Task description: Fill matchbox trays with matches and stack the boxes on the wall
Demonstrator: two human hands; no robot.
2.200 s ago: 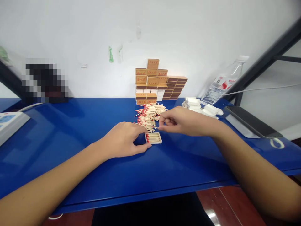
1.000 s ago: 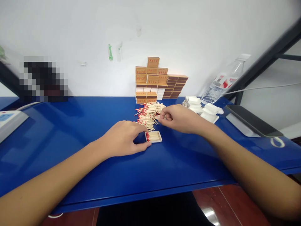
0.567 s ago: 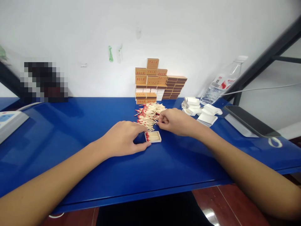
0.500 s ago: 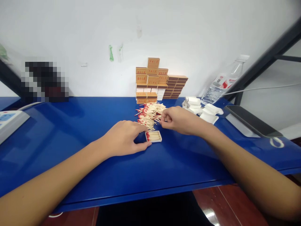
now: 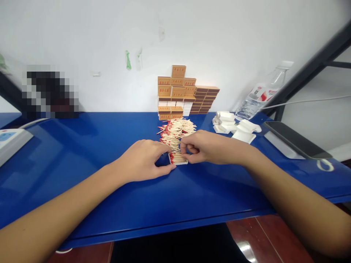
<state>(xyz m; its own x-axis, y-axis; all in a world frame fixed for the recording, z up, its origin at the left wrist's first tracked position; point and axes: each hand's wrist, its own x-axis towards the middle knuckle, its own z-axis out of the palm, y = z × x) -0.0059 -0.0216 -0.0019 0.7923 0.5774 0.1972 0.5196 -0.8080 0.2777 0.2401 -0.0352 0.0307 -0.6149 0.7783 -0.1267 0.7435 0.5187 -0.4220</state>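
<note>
A small white matchbox tray (image 5: 175, 159) with red-tipped matches in it lies on the blue table (image 5: 82, 153). My left hand (image 5: 142, 160) is curled around the tray's left end, thumb and forefinger touching it. My right hand (image 5: 204, 147) is pinched over the tray's right half, holding matches down into it; how many I cannot tell. Just behind both hands lies a loose pile of matches (image 5: 175, 130).
Stacked brown matchboxes (image 5: 178, 91) stand against the wall. Empty white trays (image 5: 233, 126) lie at the right, with a water bottle (image 5: 260, 96) and a dark phone (image 5: 294, 138) beyond. A white device (image 5: 11, 140) sits at the left edge.
My right hand has come back from the pile of matches and down onto the tray. My left hand has stayed on the tray's left end.
</note>
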